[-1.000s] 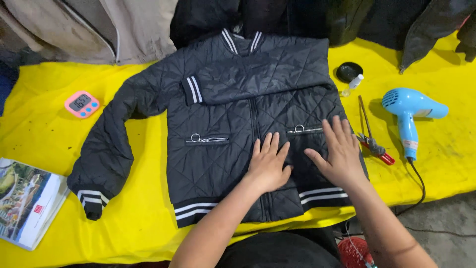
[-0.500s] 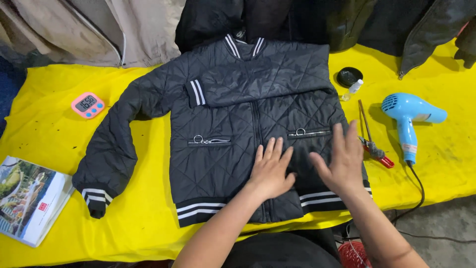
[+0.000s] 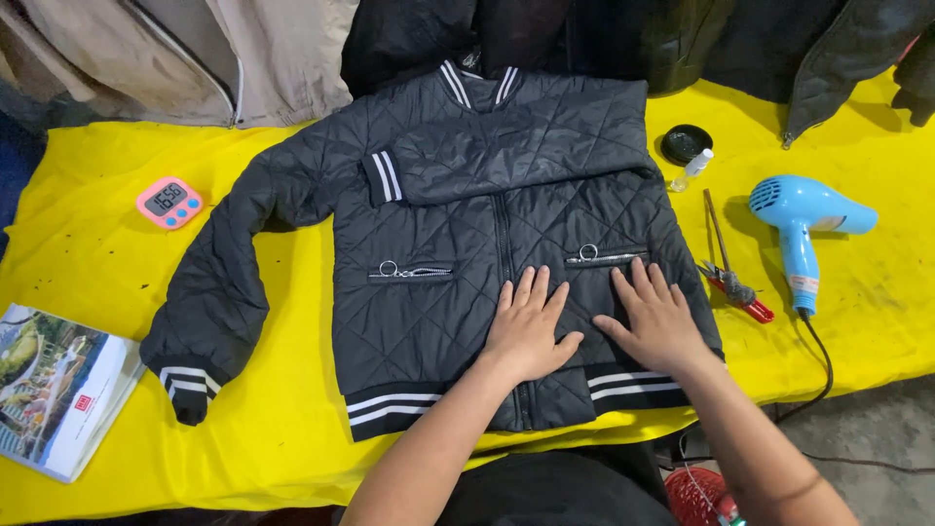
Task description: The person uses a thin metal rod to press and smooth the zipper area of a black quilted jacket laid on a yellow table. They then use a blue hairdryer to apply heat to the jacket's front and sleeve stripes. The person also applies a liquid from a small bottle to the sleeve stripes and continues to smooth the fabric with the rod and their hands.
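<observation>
Since a moment ago both hands have slid slightly nearer down the black quilted jacket (image 3: 458, 244), which lies front-up on the yellow desk (image 3: 97, 253). The left hand (image 3: 528, 329) and right hand (image 3: 657, 319) rest flat, fingers spread, grasping nothing, just below the zip pockets. A blue hairdryer (image 3: 804, 219) lies right, a pink timer (image 3: 169, 203) left.

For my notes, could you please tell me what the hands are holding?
Nothing: left hand and right hand lie flat on the black quilted jacket.
</observation>
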